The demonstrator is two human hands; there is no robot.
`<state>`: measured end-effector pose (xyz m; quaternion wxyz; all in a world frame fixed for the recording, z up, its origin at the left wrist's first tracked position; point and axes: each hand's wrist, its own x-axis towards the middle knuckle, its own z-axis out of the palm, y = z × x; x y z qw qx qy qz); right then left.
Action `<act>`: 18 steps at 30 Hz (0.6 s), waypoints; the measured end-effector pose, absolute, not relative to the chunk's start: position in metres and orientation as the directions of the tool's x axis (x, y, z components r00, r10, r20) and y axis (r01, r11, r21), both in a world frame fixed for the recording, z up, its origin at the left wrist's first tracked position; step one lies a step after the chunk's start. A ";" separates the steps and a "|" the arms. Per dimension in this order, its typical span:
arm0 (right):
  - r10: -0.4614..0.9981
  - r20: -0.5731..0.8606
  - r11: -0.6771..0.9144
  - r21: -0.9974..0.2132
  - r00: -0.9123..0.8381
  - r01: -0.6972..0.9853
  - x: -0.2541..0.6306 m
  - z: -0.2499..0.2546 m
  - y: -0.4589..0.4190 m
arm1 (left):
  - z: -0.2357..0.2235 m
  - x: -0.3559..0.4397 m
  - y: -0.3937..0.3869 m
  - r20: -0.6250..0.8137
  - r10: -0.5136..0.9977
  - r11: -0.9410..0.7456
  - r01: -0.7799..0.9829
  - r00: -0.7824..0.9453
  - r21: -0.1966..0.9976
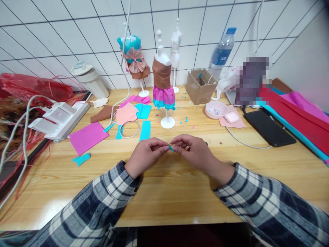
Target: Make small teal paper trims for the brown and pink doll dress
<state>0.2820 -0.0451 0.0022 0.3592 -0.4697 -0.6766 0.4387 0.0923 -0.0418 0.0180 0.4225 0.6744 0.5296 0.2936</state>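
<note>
Between my fingertips, low over the wooden table (164, 192), is a small piece of blue crepe paper (170, 148). My left hand (149, 152) pinches one side of it, and my right hand (194, 152) pinches the other. Just beyond them stands a white mini mannequin (167, 122) wearing a brown top (161, 73) and a magenta skirt (164, 94) with a blue ruffled hem. Blue paper strips (145, 130), a metal ring (138, 128) and a magenta sheet (88, 138) lie left of my hands.
Behind are a paper-dressed mannequin (135, 60), a bare one (175, 44), a cardboard box (202, 87) and a water bottle (223, 51). A pink bead dish (216, 109) and black phone (268, 128) lie right. At left are a power strip (68, 120) with cables and a cup (92, 80).
</note>
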 end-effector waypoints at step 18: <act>0.935 0.078 0.199 -0.923 -0.347 0.329 0.281 0.006 -0.044 | 0.017 0.092 -0.043 -0.029 0.952 -0.119 0.455 0.305 0.882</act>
